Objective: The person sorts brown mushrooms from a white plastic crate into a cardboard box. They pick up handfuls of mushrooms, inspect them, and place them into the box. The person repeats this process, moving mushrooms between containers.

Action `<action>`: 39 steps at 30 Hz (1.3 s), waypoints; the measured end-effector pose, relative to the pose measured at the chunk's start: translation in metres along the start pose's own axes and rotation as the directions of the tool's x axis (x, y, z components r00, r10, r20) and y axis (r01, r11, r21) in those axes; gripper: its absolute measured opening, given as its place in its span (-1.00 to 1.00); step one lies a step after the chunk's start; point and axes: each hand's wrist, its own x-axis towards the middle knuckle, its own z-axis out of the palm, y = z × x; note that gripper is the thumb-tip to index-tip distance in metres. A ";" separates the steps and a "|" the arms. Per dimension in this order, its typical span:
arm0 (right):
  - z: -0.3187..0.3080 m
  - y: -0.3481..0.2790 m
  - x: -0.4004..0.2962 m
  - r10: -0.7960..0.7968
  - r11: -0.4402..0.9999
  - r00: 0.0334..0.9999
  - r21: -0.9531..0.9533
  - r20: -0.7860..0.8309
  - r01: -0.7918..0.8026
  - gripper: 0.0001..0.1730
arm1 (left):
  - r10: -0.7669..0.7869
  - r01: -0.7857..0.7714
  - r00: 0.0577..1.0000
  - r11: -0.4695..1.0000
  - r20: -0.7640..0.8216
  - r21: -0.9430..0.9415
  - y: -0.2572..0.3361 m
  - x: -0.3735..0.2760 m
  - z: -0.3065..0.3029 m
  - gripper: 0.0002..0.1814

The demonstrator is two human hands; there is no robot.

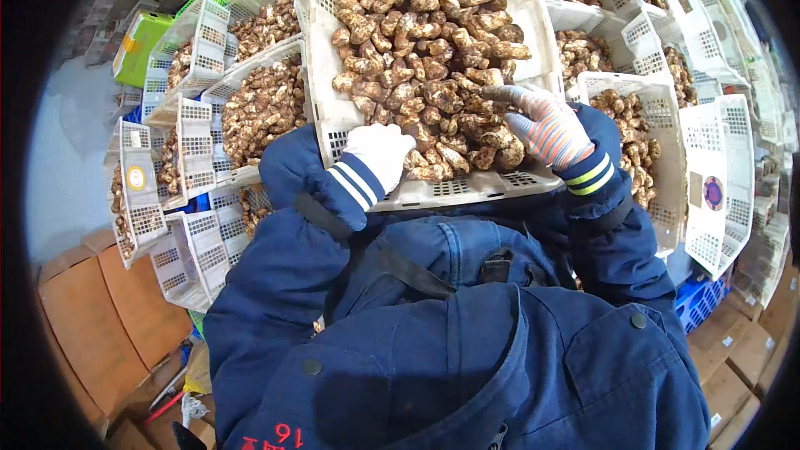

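Observation:
A white plastic crate (494, 182) stands before me, heaped with soil-stained mushrooms (431, 75) that have thick stems. My left hand (380, 149), in a white glove, rests at the near left of the heap with its fingers curled down beside the mushrooms; whether it holds one is hidden. At the right edge of the heap is my right hand (547, 125), in a striped knit glove. Its fingers are spread and reach over the mushrooms, with nothing seen in its grasp.
White crates of smaller mushrooms (265, 112) stand at the left, and another filled crate (665, 156) is close on the right. A green crate (140, 50) lies farther left. Cardboard boxes (112, 306) are at the lower left, with more boxes (719, 381) at the lower right.

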 end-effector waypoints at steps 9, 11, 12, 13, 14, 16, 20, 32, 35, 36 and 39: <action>0.011 0.010 -0.018 -0.058 0.998 0.996 0.021 -0.066 0.060 -0.63 | -0.035 0.017 0.984 0.995 0.175 0.102 0.020 0.021 0.000 -0.82; 0.006 0.007 -0.022 -0.032 0.995 0.997 0.089 -0.068 0.038 -0.63 | -0.065 0.075 0.994 0.991 0.092 -0.114 0.004 0.016 -0.004 -0.88; 0.002 0.007 -0.025 -0.061 0.998 0.996 -0.012 -0.071 0.060 -0.60 | 0.018 -0.022 1.000 0.957 -0.016 -0.289 -0.001 0.016 -0.020 -0.87; -0.001 0.005 -0.027 -0.032 0.999 0.998 -0.033 -0.055 0.030 -0.59 | -0.244 0.261 0.963 0.761 0.111 -0.593 0.002 0.011 -0.036 -0.80; -0.004 0.002 -0.029 -0.005 0.998 0.999 -0.061 -0.034 0.003 -0.58 | -0.221 0.245 0.964 0.520 0.149 -0.818 -0.001 0.006 -0.042 -0.77; -0.007 -0.011 -0.032 0.019 1.000 1.000 -0.012 -0.011 -0.019 -0.56 | -0.232 0.209 0.941 -0.175 0.247 -0.962 0.012 -0.010 -0.068 -0.67; -0.001 -0.055 -0.028 -0.182 0.983 0.982 -0.019 -0.056 0.181 -0.54 | -0.230 -0.016 0.954 -0.677 0.191 -0.736 0.037 -0.023 -0.049 -0.52; 0.014 -0.092 0.013 -0.494 0.869 0.847 -0.078 -0.195 0.488 -0.54 | -0.107 -0.015 0.981 -0.871 0.160 -0.491 0.014 -0.033 -0.015 -0.34; 0.004 -0.035 0.038 -0.259 0.908 0.944 -0.385 -0.204 0.166 -0.60 | -0.124 -0.029 0.977 -0.887 0.176 -0.462 0.014 -0.034 -0.019 -0.33; 0.006 -0.016 0.044 -0.110 0.864 0.986 -0.503 -0.122 0.034 -0.60 | -0.125 -0.046 0.982 -0.883 0.139 -0.466 0.013 -0.031 -0.019 -0.32; 0.029 0.021 0.061 -0.007 0.710 0.995 -0.700 0.103 0.077 -0.54 | -0.170 -0.112 0.982 -0.867 0.077 -0.485 0.017 -0.030 -0.025 -0.26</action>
